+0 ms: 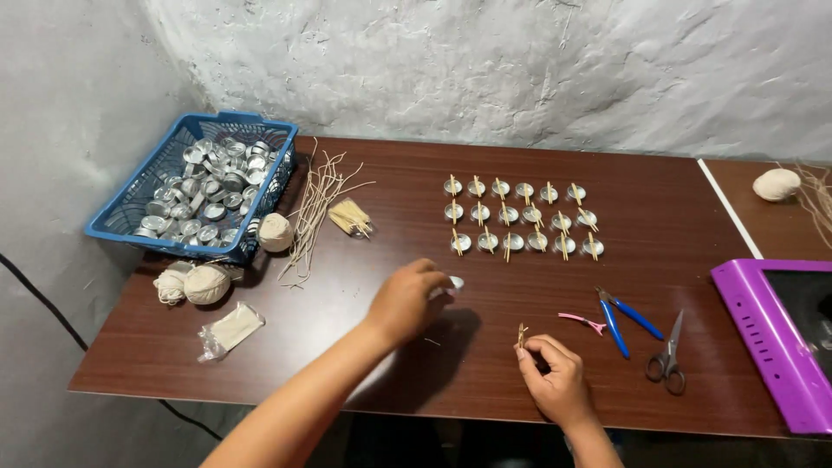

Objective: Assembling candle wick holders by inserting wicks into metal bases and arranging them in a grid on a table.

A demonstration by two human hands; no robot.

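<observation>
Rough grey plaster walls enclose a dark brown wooden surface (364, 286) that fills the middle of the frame.

Left hand (407, 299): positioned at centre frame, fingers curled, fingertips closed on a small metal cup (455, 282) resting on the surface. Right hand (555, 377): positioned at lower centre-right, thumb and fingers pinching a short bundle of wooden sticks (522, 335). The long axis of the bundle stands roughly upright, its tip pointing toward the top of the frame. The cup lies up and to the left of the bundle, near it but apart; the left hand is the nearer hand to the cup.

Reference layout: three rows of filled cups (520, 217) sit above the hands at upper centre, most with a stick laid across the rim. A blue plastic basket (130, 204) of empty cups occupies the upper left, with cut wick lengths (316, 208) and balls of twine (206, 283) beside it.

Packages: a small clear plastic packet (230, 329) with pale contents lies at lower left; a purple-framed panel (763, 338) sits at the right edge. Blue-handled pliers (624, 319), scissors (669, 357) and a pink clip (582, 321) lie right of the hands.
</observation>
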